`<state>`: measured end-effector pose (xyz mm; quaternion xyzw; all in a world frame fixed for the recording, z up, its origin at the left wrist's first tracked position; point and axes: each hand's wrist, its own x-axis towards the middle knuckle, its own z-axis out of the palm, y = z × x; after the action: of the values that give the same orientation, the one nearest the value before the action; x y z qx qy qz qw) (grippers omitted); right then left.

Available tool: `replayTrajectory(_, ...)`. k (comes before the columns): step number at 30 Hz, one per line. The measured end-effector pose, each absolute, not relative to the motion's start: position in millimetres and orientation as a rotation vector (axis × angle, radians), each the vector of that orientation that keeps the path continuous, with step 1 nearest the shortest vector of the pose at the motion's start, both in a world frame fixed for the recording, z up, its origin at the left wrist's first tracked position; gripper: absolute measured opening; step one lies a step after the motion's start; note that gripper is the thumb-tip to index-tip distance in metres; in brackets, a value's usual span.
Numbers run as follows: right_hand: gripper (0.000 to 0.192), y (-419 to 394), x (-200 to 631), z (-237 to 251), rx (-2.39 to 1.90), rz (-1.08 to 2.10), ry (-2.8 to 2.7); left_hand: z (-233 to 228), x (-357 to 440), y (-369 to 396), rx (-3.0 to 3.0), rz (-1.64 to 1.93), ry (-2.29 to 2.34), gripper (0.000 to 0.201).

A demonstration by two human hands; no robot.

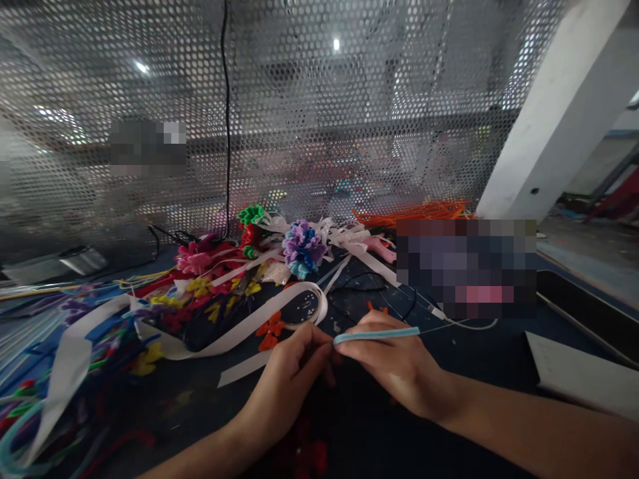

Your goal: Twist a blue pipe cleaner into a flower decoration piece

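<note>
A light blue pipe cleaner (379, 334) runs from between my fingertips back over my right hand, its free end pointing right. My right hand (392, 359) is closed in a pinch on it. Fingertips of my left hand (299, 362) are pressed together at the pipe cleaner's bent near end, touching or almost touching the right fingers; the exact contact is hidden. An orange pipe-cleaner flower (270, 330) lies just beyond my left hand. Behind it, a roll of white ribbon (315, 303) trails a long strip to the left.
A purple and blue flower bunch (304, 247) and pink flowers (194, 258) stand farther back. Orange pipe cleaners (414, 213) lie against the perforated metal screen (299, 100). At right are a dark phone-like slab (589, 313) and a pale flat box (584, 372). Loose pipe cleaners (30, 352) crowd the left.
</note>
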<state>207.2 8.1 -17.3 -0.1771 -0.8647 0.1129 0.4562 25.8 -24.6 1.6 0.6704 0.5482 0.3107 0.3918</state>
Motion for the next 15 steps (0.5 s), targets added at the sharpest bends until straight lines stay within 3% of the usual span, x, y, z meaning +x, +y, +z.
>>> replayTrajectory(15, 0.024, 7.8, 207.8, -19.6, -0.485, 0.228, -2.141, 2.0, 28.5, -25.2, 1.787, 0.824, 1.353, 0.019)
